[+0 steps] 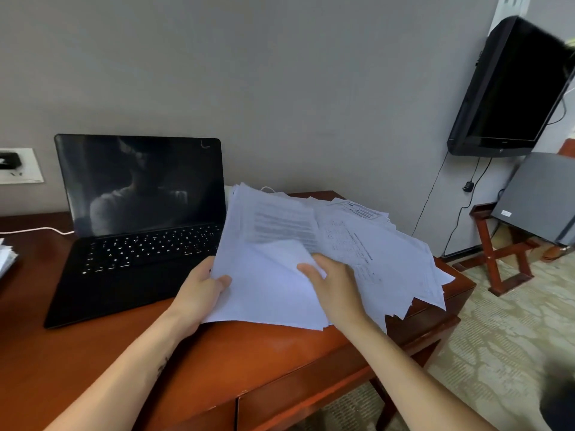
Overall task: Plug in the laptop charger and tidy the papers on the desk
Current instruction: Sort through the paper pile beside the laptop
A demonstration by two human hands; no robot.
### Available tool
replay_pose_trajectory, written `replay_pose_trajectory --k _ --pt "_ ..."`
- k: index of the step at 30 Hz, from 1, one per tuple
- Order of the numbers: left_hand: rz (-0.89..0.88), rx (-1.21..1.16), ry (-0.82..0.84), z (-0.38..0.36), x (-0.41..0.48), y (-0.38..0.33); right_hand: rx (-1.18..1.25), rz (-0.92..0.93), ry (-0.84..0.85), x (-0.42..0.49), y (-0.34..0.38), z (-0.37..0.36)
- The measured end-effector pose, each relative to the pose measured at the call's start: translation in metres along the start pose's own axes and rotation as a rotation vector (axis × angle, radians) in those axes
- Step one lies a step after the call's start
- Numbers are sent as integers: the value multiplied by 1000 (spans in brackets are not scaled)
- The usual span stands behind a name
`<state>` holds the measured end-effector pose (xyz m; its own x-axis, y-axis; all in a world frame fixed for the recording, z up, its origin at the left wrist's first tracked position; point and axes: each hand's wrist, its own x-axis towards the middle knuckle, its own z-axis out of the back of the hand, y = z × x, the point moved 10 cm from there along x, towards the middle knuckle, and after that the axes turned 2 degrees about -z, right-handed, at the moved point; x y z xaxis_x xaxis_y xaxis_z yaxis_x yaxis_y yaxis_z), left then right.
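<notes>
One desk (264, 362), reddish wood, fills the lower half of the view from 9 o'clock round to 4 o'clock.

One television (510, 88), black, is wall-mounted at 2 o'clock with its screen dark.

One laptop (140, 213), black, stands open on the desk at 9 o'clock of the papers. Its screen is dark (a few keys glow faintly).

One heap of papers (389, 259), white printed sheets, is fanned untidily over the desk's right end. Several corners overhang the edge at 4 o'clock, and the near-left portion is raised off the wood.

One grey box (541, 197) sits on a wooden stand on the floor at 3 o'clock.

One left hand (199, 290) grips the raised sheets at their left edge, thumb on top and fingers curled beneath.

One right hand (336, 284) pinches into the papers, thumb lying over the upper sheets and fingers tucked among them.

One wall socket (20, 165) at 9 o'clock has a black plug (9, 159) seated in it.

One white cable (40, 230) lies on the desk, running from the left edge to behind the laptop. Whether it joins the plug cannot be told.
</notes>
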<state>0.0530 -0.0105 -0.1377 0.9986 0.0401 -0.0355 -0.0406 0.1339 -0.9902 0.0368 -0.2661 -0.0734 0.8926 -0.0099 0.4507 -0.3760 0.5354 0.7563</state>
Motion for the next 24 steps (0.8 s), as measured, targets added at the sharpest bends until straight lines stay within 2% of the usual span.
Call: replay_pose_trajectory --k 3,6,8,9,11,13,14,16,20,24 --pt "2 -2 -20 2 -1 -2 -103 -11 123 -6 -10 -26" --pt "-13 32 -31 3 -1 -4 -28 -17 302 -17 -7 -45" --pt "-16 38 -32 3 -2 -3 -63 47 365 -22 0 -47" --pt "-18 42 -33 3 -2 -4 -97 64 336 -22 -1 -41" --pt "-31 52 -42 3 -3 -6 -201 32 162 -12 -16 -18" --pt "-48 53 -54 2 -4 -8 -395 -106 41 -7 -42 4" --pt "-54 48 -61 2 -5 -9 -506 -181 54 -9 -54 7" --pt "-70 37 -66 1 -6 -12 -626 -162 120 -15 -60 2" --pt "-107 38 -68 -1 -10 -16 -502 -50 173 -22 -45 -6" --pt "-142 76 -75 -5 -14 -20 -529 13 203 -25 -40 -10"
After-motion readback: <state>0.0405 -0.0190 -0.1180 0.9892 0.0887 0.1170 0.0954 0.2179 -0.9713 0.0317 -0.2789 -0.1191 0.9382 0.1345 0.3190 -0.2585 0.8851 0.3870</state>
